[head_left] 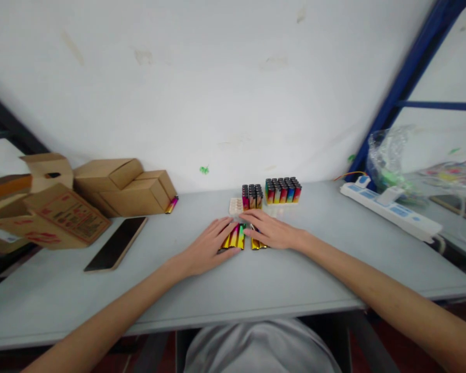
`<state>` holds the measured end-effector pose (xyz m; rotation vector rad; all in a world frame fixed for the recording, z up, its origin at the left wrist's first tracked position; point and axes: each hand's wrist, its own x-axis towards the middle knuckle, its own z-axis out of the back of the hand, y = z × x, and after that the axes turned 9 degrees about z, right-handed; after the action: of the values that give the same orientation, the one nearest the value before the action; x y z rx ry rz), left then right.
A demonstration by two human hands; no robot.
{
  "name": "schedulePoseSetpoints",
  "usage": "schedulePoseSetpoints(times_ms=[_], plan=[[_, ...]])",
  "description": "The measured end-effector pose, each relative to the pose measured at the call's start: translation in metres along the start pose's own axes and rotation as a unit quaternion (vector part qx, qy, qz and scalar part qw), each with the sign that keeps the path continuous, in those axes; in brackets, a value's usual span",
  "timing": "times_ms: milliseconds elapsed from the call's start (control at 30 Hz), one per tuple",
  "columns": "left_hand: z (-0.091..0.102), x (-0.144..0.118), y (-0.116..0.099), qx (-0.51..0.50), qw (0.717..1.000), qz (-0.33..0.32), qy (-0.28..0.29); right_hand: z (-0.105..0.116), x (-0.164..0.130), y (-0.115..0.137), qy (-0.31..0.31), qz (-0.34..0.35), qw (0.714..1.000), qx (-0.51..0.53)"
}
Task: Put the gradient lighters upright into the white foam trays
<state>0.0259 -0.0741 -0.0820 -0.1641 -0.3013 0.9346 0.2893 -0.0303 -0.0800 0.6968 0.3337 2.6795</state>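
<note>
1. Your left hand (209, 244) lies palm down on the grey table (256, 280), fingers spread flat, their tips touching a small bunch of rainbow-coloured lighters (235, 238) lying on their sides.
2. Your right hand (270, 231) is also flat and open, resting over a second bunch of lying lighters (257, 244) just beside the first; it grips nothing that you can see.
3. Both bunches sit between your 2 hands, near the table's middle.
4. Just behind your fingertips a white tray (235, 205) holds a small block of upright lighters (252, 196); a fuller block of upright lighters (282, 190) stands just to its right.
5. On the left lie a dark phone (115, 243) and stacked cardboard boxes (112, 189).
6. Far right, a white power strip (390, 211) runs along the table beside a clear plastic bag (392, 155).
</note>
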Motion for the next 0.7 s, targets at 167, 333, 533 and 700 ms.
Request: schedulePoseSetpoints(times_ms=[167,333,533,700], plan=[[-0.004,0.008,-0.012,-0.016,0.999,-0.018,-0.029,-0.008,0.004,0.0,0.0,-0.003,1.0,0.003],[-0.002,0.009,-0.017,-0.039,0.999,-0.02,-0.028,0.0,0.008,0.003,-0.006,0.003,0.999,0.035],[0.019,-0.004,0.0,-0.055,0.998,0.032,0.011,0.025,0.007,0.004,-0.047,0.02,0.999,0.009],[0.034,-0.009,0.025,-0.086,0.993,0.072,0.044,0.042,0.001,-0.009,-0.08,-0.029,0.994,-0.072]])
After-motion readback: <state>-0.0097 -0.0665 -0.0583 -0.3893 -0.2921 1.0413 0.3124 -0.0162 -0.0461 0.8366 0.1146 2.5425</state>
